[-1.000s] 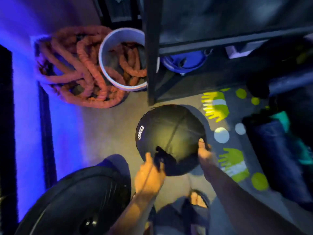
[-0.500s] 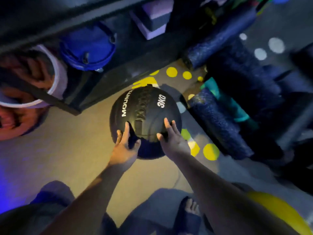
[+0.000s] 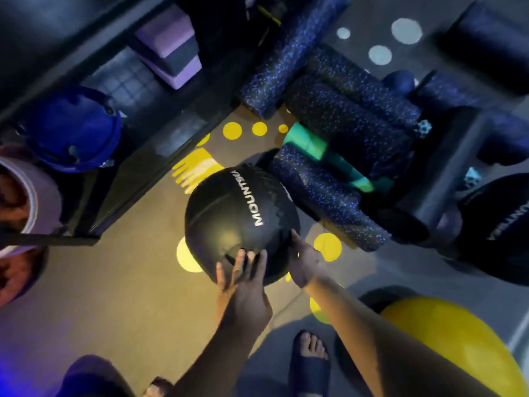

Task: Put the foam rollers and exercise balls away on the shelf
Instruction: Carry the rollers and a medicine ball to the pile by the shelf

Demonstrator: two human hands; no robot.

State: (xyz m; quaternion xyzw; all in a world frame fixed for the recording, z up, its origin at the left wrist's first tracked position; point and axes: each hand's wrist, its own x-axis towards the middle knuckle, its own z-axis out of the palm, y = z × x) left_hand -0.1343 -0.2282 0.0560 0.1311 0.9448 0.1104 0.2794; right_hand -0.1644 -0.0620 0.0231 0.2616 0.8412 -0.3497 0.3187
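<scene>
Left hand (image 3: 243, 290) and right hand (image 3: 304, 263) reach forward side by side, fingers (image 3: 239, 265) outstretched.

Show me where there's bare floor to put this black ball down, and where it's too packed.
Free: the tan floor left of the black ball, below the shelf frame. A narrow dotted strip lies between shelf and speckled rollers. Crowded: everything right of the ball, with rollers, a second black ball and the yellow ball.

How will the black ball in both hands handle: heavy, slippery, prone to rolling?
The black ball is probably heavy for its size: left hand and right hand are both on it. Round, so it likely rolls unless blocked. Its matte surface looks grippy.
</scene>
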